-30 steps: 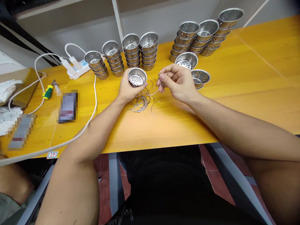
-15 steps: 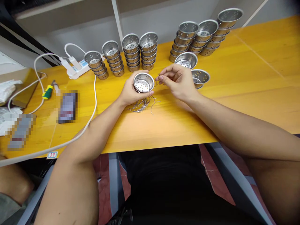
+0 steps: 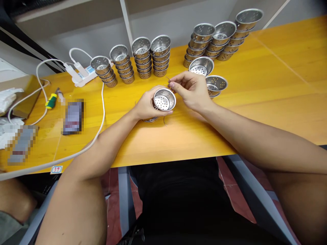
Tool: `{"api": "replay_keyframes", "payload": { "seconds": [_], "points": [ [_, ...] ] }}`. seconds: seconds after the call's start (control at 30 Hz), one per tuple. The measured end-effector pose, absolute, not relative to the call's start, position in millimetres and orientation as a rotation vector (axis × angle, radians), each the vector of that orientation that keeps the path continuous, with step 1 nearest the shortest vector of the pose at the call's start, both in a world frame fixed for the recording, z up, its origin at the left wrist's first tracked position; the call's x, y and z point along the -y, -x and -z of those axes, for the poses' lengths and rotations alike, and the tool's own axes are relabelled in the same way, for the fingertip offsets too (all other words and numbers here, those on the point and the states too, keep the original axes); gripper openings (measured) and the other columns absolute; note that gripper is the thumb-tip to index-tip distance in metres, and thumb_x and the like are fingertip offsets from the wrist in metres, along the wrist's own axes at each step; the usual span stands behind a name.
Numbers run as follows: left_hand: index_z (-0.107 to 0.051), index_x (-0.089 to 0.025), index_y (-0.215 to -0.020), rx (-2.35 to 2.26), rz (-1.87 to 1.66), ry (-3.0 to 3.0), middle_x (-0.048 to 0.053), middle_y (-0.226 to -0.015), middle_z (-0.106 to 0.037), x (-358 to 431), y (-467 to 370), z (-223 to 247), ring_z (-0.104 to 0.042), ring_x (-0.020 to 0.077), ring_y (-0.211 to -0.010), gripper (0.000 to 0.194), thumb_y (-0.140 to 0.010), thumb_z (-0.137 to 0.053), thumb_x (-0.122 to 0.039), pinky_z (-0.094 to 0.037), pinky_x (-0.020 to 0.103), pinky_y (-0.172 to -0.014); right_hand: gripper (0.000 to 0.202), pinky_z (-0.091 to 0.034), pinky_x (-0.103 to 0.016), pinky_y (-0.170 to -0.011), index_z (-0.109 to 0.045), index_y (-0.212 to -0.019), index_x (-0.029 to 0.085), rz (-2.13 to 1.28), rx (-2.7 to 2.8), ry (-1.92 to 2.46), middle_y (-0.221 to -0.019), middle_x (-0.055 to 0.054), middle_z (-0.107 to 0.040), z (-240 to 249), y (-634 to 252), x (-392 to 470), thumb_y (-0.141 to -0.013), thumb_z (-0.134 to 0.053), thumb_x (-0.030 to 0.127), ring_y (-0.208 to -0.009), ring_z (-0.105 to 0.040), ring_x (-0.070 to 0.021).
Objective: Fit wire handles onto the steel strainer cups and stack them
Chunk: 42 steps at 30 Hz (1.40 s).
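My left hand (image 3: 146, 104) is wrapped around a perforated metal cup (image 3: 165, 100), its open mouth facing up toward me. Close to the cup's far right rim, my right hand (image 3: 192, 89) pinches a thin curved wire (image 3: 168, 81) between thumb and fingers. Whether the wire touches the cup, I cannot tell. Below my left hand lies a pile of curved wires (image 3: 151, 119), mostly hidden by it, with one loose wire (image 3: 165, 121) beside it. Behind my right hand are two more perforated cups, one (image 3: 201, 65) farther back and one (image 3: 217, 84) partly covered by the hand.
Stacks of perforated cups (image 3: 160, 56) line the back of the yellow table (image 3: 184, 141), with more stacks (image 3: 201, 41) at back right. A power strip (image 3: 85, 77) with a white cable, a screwdriver (image 3: 51, 100) and two blurred phone-like objects (image 3: 73, 117) are at left. Another person's leg shows lower left.
My left hand has moved the cup right and slightly toward me, closer to my right hand. The wire pile is now more covered. My right hand keeps its pinch on the wire.
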<state>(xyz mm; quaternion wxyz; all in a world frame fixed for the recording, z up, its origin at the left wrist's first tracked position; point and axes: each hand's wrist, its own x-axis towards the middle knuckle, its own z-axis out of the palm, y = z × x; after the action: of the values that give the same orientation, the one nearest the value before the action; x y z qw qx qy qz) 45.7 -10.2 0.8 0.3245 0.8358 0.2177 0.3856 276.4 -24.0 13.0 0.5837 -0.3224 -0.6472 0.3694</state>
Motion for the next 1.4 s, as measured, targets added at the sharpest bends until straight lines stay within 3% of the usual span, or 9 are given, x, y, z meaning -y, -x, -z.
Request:
{"api": "replay_keyframes", "payload": {
  "seconds": [0.13, 0.23, 0.37, 0.53, 0.8, 1.03, 1.4],
  "points": [
    [-0.065, -0.024, -0.150, -0.640, -1.041, -2.191, 0.015, -0.149, -0.078, 0.8, -43.2, 10.5, -0.079, 0.0344, -0.141, 0.101, -0.079, -0.094, -0.089, -0.063, 0.058, -0.129, 0.052, -0.065, -0.037, -0.078, -0.076, -0.109, 0.027, -0.759, 1.517, 0.760, -0.096, -0.006, -0.077, -15.6, -287.9, 12.4, -0.099, -0.090, 0.077, -0.080, -0.070, -0.0181],
    [-0.061, -0.027, -0.150, -0.717, -1.128, -2.211, 0.013, -0.148, -0.076, -13.3, -40.6, 21.6, -0.079, 0.0342, -0.140, 0.102, -0.077, -0.095, -0.090, -0.064, 0.061, -0.128, 0.052, -0.053, -0.035, -0.064, -0.072, -0.111, 0.027, -0.683, 1.535, 0.754, -0.084, -0.004, -0.068, -21.4, -296.4, 8.1, -0.105, -0.083, 0.077, -0.066, -0.056, -0.0141],
    [-0.047, -0.032, -0.158, -0.738, -1.257, -2.292, 0.011, -0.151, -0.070, -25.4, -40.6, 29.7, -0.077, 0.0347, -0.144, 0.105, -0.082, -0.092, -0.089, -0.065, 0.059, -0.126, 0.052, -0.041, -0.036, -0.055, -0.073, -0.105, 0.028, -0.677, 1.621, 0.822, -0.072, -0.001, -0.056, -27.3, -288.5, 23.9, -0.103, -0.085, 0.078, -0.060, -0.044, -0.0150],
    [-0.037, -0.034, -0.163, -0.649, -1.264, -2.352, 0.012, -0.156, -0.063, -22.8, -43.4, 29.1, -0.072, 0.0354, -0.153, 0.092, -0.098, -0.080, -0.083, -0.064, 0.057, -0.128, 0.048, -0.049, -0.036, -0.063, -0.074, -0.105, 0.028, -0.716, 1.675, 0.896, -0.073, 0.000, -0.055, -28.2, -273.0, 40.4, -0.096, -0.094, 0.072, -0.066, -0.050, -0.0186],
    [-0.034, -0.035, -0.160, -0.579, -1.210, -2.289, 0.010, -0.151, -0.063, -19.7, -45.9, 30.3, -0.077, 0.0319, -0.142, 0.091, -0.098, -0.078, -0.085, -0.068, 0.053, -0.121, 0.038, -0.051, -0.038, -0.068, -0.078, -0.104, 0.028, -0.594, 1.715, 0.938, -0.072, 0.000, -0.056, -28.0, -275.6, 36.7, -0.101, -0.089, 0.064, -0.066, -0.049, -0.0180],
    [-0.035, -0.035, -0.162, -0.578, -1.186, -2.340, 0.009, -0.151, -0.062, -11.5, -49.7, 25.6, -0.076, 0.0320, -0.144, 0.089, -0.098, -0.085, -0.073, -0.069, 0.053, -0.121, 0.044, -0.057, -0.037, -0.067, -0.078, -0.102, 0.029, -0.584, 1.691, 0.967, -0.071, 0.000, -0.056, -25.7, -276.0, 34.3, -0.097, -0.092, 0.071, -0.067, -0.052, -0.0189],
    [-0.034, -0.035, -0.163, -0.600, -1.163, -2.298, 0.009, -0.152, -0.061, -12.2, -52.4, 30.0, -0.075, 0.0316, -0.146, 0.090, -0.099, -0.079, -0.080, -0.066, 0.053, -0.125, 0.036, -0.049, -0.037, -0.064, -0.074, -0.104, 0.029, -0.656, 1.636, 0.947, -0.071, 0.001, -0.056, -22.1, -272.0, 33.8, -0.099, -0.093, 0.060, -0.064, -0.048, -0.0185]
  ]
}}
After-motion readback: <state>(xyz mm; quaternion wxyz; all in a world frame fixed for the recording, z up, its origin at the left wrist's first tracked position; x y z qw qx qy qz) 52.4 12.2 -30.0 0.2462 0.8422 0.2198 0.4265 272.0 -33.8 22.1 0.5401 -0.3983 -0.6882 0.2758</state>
